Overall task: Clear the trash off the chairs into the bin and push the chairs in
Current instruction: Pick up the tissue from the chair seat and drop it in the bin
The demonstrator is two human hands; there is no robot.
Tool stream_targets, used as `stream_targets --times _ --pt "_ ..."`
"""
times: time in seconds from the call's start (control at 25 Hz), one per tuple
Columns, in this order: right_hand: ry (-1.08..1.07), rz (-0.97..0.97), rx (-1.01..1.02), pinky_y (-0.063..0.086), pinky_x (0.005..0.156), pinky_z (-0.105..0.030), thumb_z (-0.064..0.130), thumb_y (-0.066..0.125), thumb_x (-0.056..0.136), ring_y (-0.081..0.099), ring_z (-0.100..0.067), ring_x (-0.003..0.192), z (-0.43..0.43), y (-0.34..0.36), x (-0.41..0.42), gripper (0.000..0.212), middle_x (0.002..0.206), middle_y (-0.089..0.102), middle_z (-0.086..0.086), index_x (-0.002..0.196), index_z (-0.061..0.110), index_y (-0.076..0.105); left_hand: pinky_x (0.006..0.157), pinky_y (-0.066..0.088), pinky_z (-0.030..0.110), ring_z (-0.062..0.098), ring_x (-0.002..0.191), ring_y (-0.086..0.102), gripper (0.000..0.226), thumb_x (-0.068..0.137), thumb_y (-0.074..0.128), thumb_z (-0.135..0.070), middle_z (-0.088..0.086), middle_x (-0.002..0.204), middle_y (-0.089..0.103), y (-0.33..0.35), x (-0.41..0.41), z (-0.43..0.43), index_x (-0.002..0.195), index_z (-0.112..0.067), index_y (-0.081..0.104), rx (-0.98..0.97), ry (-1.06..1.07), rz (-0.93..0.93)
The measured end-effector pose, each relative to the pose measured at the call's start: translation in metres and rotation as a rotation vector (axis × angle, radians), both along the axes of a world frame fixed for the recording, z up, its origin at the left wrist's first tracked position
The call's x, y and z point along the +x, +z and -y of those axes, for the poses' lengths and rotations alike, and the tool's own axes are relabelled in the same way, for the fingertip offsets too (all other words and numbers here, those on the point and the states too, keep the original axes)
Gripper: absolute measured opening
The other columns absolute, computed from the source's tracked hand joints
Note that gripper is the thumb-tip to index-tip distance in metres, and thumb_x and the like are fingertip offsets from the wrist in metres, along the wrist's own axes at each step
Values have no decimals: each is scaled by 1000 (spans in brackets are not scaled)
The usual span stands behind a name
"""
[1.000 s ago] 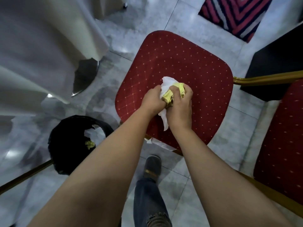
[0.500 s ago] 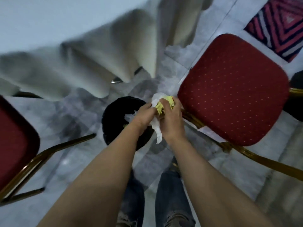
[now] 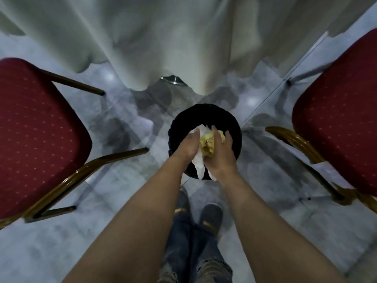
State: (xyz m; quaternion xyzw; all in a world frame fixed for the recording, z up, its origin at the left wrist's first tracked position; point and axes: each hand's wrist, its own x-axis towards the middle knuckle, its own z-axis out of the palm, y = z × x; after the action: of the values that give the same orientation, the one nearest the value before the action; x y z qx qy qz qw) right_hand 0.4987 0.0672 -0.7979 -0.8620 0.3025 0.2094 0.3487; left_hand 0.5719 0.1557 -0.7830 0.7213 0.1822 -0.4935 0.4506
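Observation:
A wad of trash, crumpled yellow paper wrapped in white tissue, is pressed between my left hand and my right hand. Both hands hover right over the round black bin on the floor, hiding most of its opening. A red padded chair with a gold frame stands at the left, its seat bare. A second red chair stands at the right, its seat bare too. Each chair sits pulled back from the table.
A white tablecloth hangs in folds down to the floor just beyond the bin. My feet in dark shoes stand on the grey marble floor between the two chairs. A gold chair leg curves near the bin's right side.
Both hands have carried the wad of trash leftwards off the right chair's seat and now hold it over the bin. My view has swung to face the table.

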Motion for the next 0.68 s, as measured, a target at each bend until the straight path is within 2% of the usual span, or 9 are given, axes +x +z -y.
stream_targets --times 0.08,0.2,0.36,0.48,0.6,0.68 --pt "-12 -66 41 39 108 -41 25 67 89 30 -34 145 5 -7 1 93 165 -2 -9 156 36 4 115 27 43 27 140 31 61 100 24 -51 8 155 30 -4 1 -5 150 -17 26 -31 11 -19" --pt "18 -139 59 32 113 -40 23 63 93 23 -34 148 9 -6 -11 89 165 0 -13 158 26 2 109 28 33 25 138 33 55 102 23 -44 7 152 36 -2 -4 -15 148 -16 31 -43 -17 2" --pt "130 -165 11 32 114 -41 29 57 97 19 -31 150 3 26 -34 83 166 4 -12 158 19 3 114 27 37 27 138 34 54 103 22 -43 11 152 36 31 -20 -35 146 -13 36 -2 -98 99" --pt "253 -134 -99 27 118 -41 33 53 98 18 -30 150 -6 74 -40 77 165 9 -12 158 14 7 115 24 36 27 140 30 55 104 23 -41 12 154 32 73 -36 -55 147 -10 33 91 -199 280" --pt "374 -27 -185 21 121 -41 35 49 100 15 -29 151 -23 141 -48 74 164 13 -13 157 11 10 114 25 43 30 141 28 55 103 25 -42 15 154 30 133 -60 -83 147 -11 32 224 -292 452" --pt "440 17 -201 19 122 -41 37 47 100 15 -28 151 -39 187 -56 73 165 14 -12 158 11 10 116 21 45 30 144 21 55 102 26 -43 15 157 24 177 -81 -104 148 -12 29 299 -329 532"
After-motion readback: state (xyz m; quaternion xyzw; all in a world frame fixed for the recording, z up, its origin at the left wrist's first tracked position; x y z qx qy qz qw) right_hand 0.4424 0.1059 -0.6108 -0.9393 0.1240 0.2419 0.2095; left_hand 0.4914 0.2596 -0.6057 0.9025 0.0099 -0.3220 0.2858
